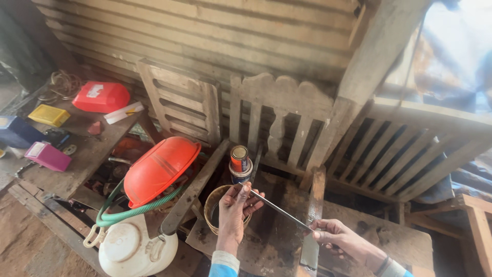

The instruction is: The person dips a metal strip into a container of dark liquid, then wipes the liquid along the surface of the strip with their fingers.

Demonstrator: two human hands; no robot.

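Thin, stiff, light metal strip (282, 211), maybe sharp along the edge, pinched at its far end by left hand (237, 205) and near end by right hand (335, 240), above small bucket (214, 202).

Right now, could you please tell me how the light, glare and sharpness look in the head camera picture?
In the head view, the opening at upper right is blown out with hazy glare; the corrugated wall is evenly lit, and straight edges bow near the frame's edges. The left hand and right hand are fairly sharp on the thin metal strip; the far bench looks soft.
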